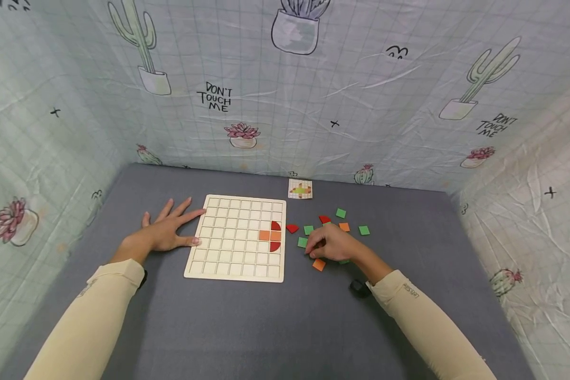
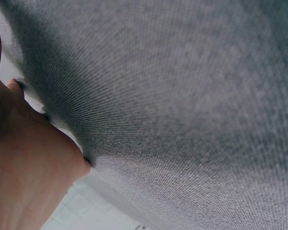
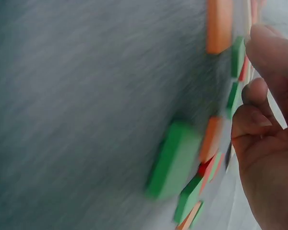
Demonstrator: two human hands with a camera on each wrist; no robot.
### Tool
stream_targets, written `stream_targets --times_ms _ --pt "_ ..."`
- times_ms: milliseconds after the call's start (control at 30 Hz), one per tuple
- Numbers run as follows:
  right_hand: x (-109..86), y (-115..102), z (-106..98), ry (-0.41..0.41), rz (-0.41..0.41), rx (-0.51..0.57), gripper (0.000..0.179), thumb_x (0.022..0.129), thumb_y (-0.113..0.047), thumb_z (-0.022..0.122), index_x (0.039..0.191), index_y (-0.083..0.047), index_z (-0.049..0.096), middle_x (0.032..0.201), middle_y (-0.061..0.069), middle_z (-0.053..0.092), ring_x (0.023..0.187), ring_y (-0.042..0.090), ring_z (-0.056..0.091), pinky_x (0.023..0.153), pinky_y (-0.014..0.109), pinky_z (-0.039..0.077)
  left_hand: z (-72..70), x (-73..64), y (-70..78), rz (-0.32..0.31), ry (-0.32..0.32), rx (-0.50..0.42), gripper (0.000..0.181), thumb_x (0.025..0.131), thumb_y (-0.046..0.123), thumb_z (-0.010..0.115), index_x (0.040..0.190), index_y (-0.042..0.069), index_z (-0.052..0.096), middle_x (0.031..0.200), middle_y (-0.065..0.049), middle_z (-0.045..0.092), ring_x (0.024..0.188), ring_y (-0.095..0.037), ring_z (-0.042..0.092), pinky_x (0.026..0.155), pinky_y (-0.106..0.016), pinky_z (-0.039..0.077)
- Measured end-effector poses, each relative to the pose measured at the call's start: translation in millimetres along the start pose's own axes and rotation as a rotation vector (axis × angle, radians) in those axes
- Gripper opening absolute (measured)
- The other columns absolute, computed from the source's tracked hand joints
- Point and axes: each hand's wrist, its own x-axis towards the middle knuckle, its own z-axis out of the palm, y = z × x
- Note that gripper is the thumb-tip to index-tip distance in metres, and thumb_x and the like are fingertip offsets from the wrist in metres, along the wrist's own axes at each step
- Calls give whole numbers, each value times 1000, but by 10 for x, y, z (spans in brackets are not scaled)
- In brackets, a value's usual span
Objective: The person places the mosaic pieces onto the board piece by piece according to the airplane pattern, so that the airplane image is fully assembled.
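Cream fabric sleeves (image 1: 85, 322), lower corners, lead to a spread left hand (image 1: 163, 232) touching the pale gridded board (image 1: 239, 256), centre-left, and a right hand (image 1: 332, 243), grip unclear, whose brushing could scatter green square tiles (image 1: 363, 230), centre-right.

Head view: bright, diffuse light; soft shadows on table (image 1: 247, 327); tilework legible. Left wrist view: dimmer, weave crisp low down, soft at upper right. Right wrist view: motion blur smears table and near tile (image 3: 175, 160); right hand (image 3: 273, 143) clearer.
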Motion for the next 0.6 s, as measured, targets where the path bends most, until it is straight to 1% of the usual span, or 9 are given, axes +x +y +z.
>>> stream_targets --times_ms 133,233,333,433,600 --pt "-137 67 -34 -57 13 13 14 87 4 80 98 -3 83 100 12 77 78 8 59 68 24 52 6 -25 16 5 5 -28 96 85 78 65 165 46 22 179 -4 -6 162 -46 -15 112 -86 -12" --pt "-214 89 -71 -104 25 -15 21 85 4 81 103 -7 83 102 8 75 79 16 56 71 25 50 -6 -40 37 4 4 -41 96 85 77 66 165 45 23 179 -4 -5 162 -47 -14 111 -86 -12" --pt "-248 85 -93 -139 16 -60 26 83 2 84 106 -11 83 103 5 73 81 22 56 73 27 49 -17 -40 36 -4 -2 -18 96 86 76 65 166 43 23 179 -6 -5 161 -48 -14 111 -86 -11" --pt "-256 87 -92 -148 -4 -114 26 82 -2 86 105 -14 83 103 2 71 84 20 56 74 28 50 -22 -34 33 -6 -8 -2 96 87 76 64 166 42 21 179 -7 -6 161 -49 -13 110 -87 -11" --pt "-265 92 -66 -134 2 -182 24 82 -4 87 101 -16 81 100 -1 69 86 15 56 76 28 50 -19 -26 35 -7 -14 -4 94 89 73 65 166 42 21 179 -6 -6 161 -49 -14 110 -87 -11"
